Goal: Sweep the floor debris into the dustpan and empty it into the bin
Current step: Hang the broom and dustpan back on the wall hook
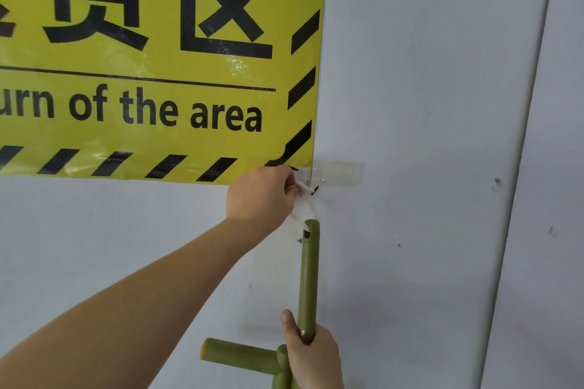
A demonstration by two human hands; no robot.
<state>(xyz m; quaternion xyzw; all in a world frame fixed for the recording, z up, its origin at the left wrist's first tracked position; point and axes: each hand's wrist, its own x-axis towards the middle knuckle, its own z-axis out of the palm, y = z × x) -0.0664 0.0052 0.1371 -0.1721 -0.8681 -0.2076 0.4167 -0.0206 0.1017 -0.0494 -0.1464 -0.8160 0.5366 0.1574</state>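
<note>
An olive-green broom handle [309, 275] stands upright against the white wall. My right hand [311, 354] is closed around its lower part. A second green handle [240, 354], with a sideways grip, sits just left of that hand. A white string loop [305, 210] runs through the hole at the broom handle's top up to a hook [311, 188] on the wall. My left hand [260, 194] pinches the string at the hook. The broom head, dustpan pan, debris and bin are out of view.
A large yellow sign [158, 73] with black letters and hazard stripes hangs on the wall [410, 104] at upper left. Clear tape [338, 171] holds its lower right corner. A vertical wall edge [521, 167] runs down the right side.
</note>
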